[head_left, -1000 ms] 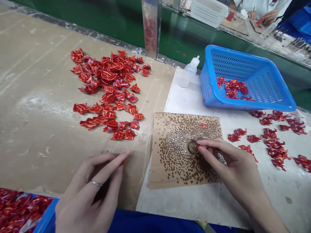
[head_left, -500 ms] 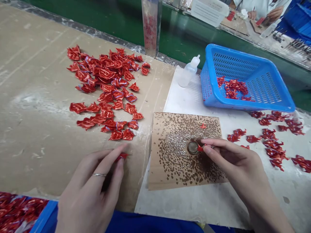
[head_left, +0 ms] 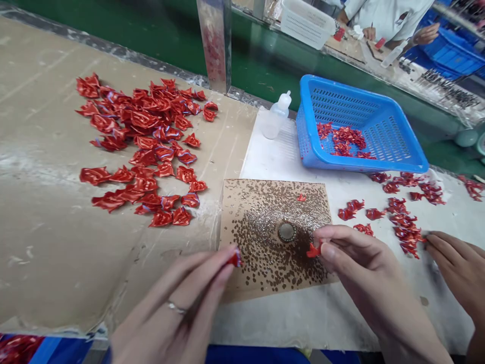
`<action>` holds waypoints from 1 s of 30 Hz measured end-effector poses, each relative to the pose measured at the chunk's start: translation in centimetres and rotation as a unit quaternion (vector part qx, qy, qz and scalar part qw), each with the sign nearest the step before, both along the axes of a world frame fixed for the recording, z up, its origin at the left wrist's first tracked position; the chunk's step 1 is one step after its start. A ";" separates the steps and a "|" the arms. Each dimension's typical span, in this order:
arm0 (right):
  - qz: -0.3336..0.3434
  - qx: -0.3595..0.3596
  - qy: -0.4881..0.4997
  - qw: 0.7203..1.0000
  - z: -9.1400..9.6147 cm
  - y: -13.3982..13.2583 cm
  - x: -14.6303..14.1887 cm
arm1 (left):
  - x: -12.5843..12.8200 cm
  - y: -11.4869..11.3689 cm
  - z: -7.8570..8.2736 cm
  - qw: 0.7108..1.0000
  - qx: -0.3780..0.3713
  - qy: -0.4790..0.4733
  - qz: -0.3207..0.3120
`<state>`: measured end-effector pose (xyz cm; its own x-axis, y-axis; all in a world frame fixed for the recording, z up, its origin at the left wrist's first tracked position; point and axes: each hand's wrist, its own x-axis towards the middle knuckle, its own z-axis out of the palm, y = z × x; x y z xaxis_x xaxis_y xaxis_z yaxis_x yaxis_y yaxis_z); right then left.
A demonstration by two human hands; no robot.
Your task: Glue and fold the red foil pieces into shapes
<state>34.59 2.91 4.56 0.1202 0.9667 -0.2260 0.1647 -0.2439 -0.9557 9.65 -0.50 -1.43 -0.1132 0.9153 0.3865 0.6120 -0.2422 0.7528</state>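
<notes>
The left hand (head_left: 178, 303) pinches a red petal (head_left: 235, 257) above the left side of the spotted card (head_left: 230, 202) on the desk (head_left: 49, 242); the right hand (head_left: 364, 273) grips a red curl (head_left: 313, 250) above its right side. A round cap (head_left: 287, 231) lies on the card.

Pretty beat-up tan worktop (head_left: 41, 242) fills left side, scuffs and pale streaks all over. Grimy dark edging (head_left: 125, 54) along its far side, then deep green band (head_left: 261, 76) slanting across top. Shiny metal post (head_left: 214, 45), upper center. Cluttered second bench (head_left: 409, 82), upper right. Soft glare, left edge.
</notes>
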 end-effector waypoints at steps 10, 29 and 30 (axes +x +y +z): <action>0.006 0.075 -0.027 0.997 -0.3 -3.0 -2.3 | 5.0 -0.8 1.3 0.988 -0.057 -0.126 -0.075; 0.047 0.117 -0.068 0.990 -0.5 -3.3 -2.9 | 5.8 -0.7 2.2 0.995 -0.008 -0.063 -0.074; 0.047 0.113 -0.065 0.990 -0.6 -3.4 -2.9 | 5.7 -0.7 2.2 0.996 0.000 -0.053 -0.075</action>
